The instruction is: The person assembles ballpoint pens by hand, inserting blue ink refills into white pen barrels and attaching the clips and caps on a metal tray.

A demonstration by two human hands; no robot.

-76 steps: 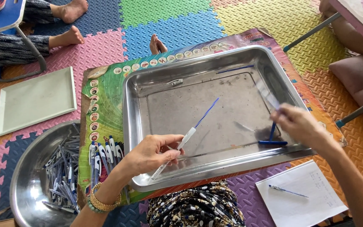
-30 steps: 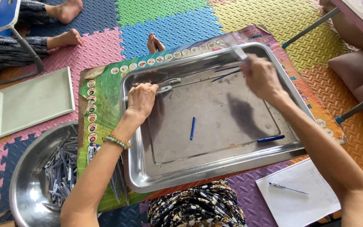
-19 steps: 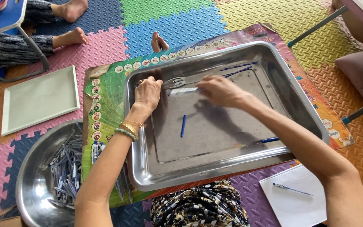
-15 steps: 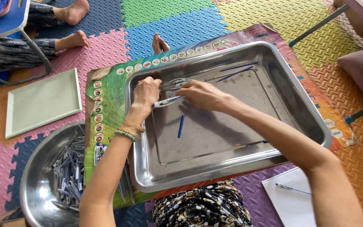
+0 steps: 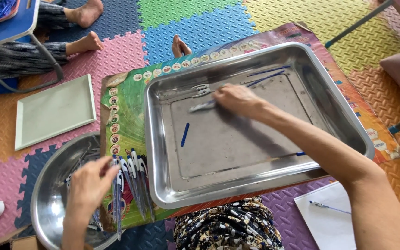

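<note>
Two hands of mine are at work over a floor of interlocking foam mats in pink, blue, green, yellow and orange. My right hand reaches into the big rectangular steel tray, its fingers curled down onto a blurred clear pen part near the far wall; whether they actually pinch it I cannot tell. A short blue piece lies loose on the tray floor. The tray sits on a colourful printed sheet. My left hand hovers with fingers loosely open beside a row of pens on that sheet, at the rim of a round steel bowl. A pale green board lies to the left, white paper to the right
</note>
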